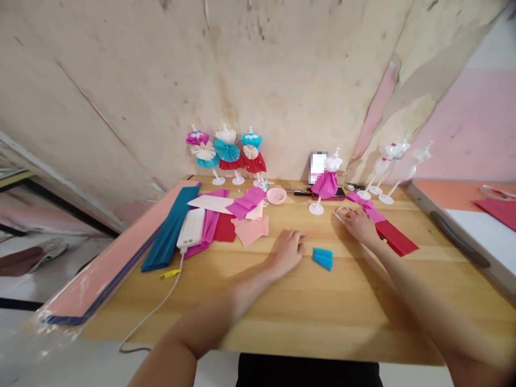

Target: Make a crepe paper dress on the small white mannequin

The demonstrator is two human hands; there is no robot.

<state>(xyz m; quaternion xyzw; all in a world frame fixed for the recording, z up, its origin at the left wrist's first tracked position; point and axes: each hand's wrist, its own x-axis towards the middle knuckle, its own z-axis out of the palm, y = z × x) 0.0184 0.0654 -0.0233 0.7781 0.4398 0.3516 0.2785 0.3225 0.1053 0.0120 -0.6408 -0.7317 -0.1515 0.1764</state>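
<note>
My left hand point(289, 251) rests on the table with its fingers loosely bent and a little apart, nothing visible in them. Just right of it lies a small pleated blue paper piece point(323, 258), touched by neither hand. My right hand point(360, 224) is lowered onto the table with curled fingers at a white loop point(339, 214) that looks like a scissors handle; the remainder is hidden under the hand. Beyond stands a white mini mannequin in a magenta paper dress point(325, 184). Red paper point(397, 237) lies beside my right wrist.
Three dressed mannequins point(228, 151) stand along the wall; barer white ones point(387, 164) are at right. A pink bowl point(276, 195), a blurred screen point(318, 167), paper pieces point(251, 230), teal paper point(171, 228) and a corded white power bank point(191, 228) lie around. A box point(459, 236) borders the right.
</note>
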